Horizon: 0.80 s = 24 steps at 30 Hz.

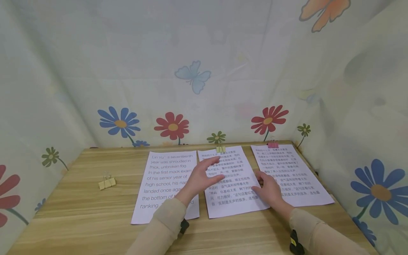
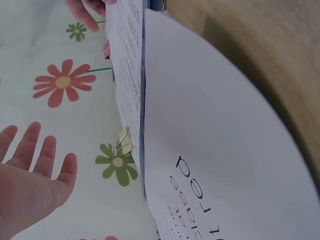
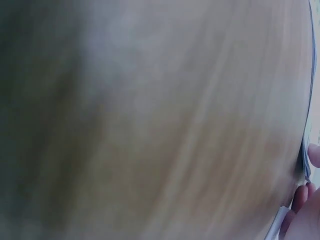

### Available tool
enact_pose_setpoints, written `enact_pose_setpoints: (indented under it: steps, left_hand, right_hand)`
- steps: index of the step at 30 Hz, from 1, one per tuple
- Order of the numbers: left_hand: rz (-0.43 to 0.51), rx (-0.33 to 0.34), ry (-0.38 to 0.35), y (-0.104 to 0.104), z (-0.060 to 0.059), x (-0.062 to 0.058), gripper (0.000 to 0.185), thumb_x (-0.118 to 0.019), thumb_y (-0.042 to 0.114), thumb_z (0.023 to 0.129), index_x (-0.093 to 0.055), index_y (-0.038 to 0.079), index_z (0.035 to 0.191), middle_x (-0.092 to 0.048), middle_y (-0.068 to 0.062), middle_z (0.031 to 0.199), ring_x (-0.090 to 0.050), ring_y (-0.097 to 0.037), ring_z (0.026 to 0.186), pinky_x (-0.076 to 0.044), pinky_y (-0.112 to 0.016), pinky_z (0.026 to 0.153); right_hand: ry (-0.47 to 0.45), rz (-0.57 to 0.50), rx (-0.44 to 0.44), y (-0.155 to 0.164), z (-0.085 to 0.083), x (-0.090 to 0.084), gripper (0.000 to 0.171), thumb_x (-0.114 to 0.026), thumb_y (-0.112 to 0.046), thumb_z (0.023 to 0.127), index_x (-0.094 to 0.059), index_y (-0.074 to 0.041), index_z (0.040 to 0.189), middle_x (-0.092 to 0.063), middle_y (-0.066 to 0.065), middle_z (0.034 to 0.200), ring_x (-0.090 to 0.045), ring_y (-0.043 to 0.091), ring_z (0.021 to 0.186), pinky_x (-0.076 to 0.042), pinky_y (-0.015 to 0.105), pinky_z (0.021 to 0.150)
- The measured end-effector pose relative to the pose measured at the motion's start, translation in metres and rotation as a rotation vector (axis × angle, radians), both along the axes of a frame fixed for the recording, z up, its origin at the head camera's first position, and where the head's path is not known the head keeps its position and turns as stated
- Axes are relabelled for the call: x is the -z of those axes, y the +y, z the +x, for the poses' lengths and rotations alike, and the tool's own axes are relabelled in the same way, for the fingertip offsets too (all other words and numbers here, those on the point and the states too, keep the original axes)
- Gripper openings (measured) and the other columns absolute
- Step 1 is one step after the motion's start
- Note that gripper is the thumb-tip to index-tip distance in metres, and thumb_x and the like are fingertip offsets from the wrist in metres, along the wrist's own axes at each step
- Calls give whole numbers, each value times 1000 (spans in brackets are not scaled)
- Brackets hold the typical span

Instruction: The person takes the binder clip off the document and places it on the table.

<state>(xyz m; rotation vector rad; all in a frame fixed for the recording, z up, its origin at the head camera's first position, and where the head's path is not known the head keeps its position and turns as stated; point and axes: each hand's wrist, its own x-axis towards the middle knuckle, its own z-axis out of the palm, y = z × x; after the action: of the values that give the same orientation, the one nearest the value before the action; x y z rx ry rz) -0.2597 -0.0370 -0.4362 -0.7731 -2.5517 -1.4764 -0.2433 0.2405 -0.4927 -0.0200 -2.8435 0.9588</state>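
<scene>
Above the middle stack of printed sheets (image 1: 229,202), my left hand (image 1: 202,177) hovers with fingers spread and nothing held; the left wrist view shows this hand (image 2: 35,185) apart from the paper. A yellow binder clip (image 1: 220,149) grips that stack's top edge. My right hand (image 1: 269,189) is at the stack's right edge, its fingers loosely bent. In the right wrist view only part of the right hand (image 3: 302,215) shows, beside the paper edges; whether it touches them is unclear.
Left of the middle stack lies an English-printed sheet (image 1: 165,177) with no clip visible. Another yellow binder clip (image 1: 107,182) rests on the wooden table (image 1: 79,212). At right, more printed sheets (image 1: 306,191) carry a pink binder clip (image 1: 272,144). A flowered curtain (image 1: 143,88) stands behind.
</scene>
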Motion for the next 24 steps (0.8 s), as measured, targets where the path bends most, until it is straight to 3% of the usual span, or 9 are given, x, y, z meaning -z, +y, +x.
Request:
enact_pose_setpoints:
  steps: [8, 15, 24]
  left_hand:
    - [-15, -20, -27, 2, -3, -1, 68, -80, 32, 85, -50, 21, 146, -57, 0, 138, -48, -20, 131, -38, -43, 109]
    - [-12, -31, -39, 1, -7, -2, 68, -79, 30, 86, -49, 19, 146, -57, -2, 139, -48, -21, 132, -37, -44, 110]
    - [61, -56, -55, 2, -16, -8, 67, -78, 28, 86, -50, 15, 145, -58, -6, 138, -49, -25, 130, -37, -48, 109]
  right_hand:
    - [14, -58, 1, -6, -1, -3, 63, -77, -2, 82, -50, 4, 139, -63, 17, 112, -58, 26, 93, -49, 41, 83]
    - [-38, -171, 77, -6, -4, -6, 58, -72, 0, 86, -50, 4, 139, -65, 21, 111, -63, 31, 99, -52, 44, 88]
    - [-61, -242, 153, -4, -8, -8, 36, -65, -5, 92, -61, 2, 128, -64, 20, 115, -59, 31, 103, -49, 44, 89]
